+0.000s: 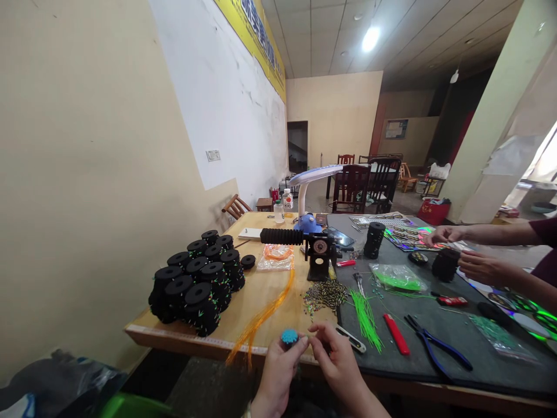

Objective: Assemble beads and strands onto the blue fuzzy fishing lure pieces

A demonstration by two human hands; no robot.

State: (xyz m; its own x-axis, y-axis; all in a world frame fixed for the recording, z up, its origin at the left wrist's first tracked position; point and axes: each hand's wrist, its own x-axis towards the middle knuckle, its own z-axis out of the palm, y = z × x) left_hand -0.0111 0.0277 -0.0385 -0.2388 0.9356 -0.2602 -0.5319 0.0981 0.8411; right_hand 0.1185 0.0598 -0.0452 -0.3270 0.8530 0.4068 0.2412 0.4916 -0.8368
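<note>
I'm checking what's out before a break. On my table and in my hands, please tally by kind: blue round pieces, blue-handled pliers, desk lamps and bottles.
Blue round piece, in the left hand: 1
Blue-handled pliers: 1
Desk lamp: 1
Bottles, near the lamp: 2
Total: 5

turquoise disc (289, 335): partly hidden; co-worker's sleeve (546, 233): cut off right

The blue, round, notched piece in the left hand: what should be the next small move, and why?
Probably steady the blue, round, notched piece with the left hand, because fingertips of the right hand are close to the left thumb; anything pinched there is too small to identify.
</note>
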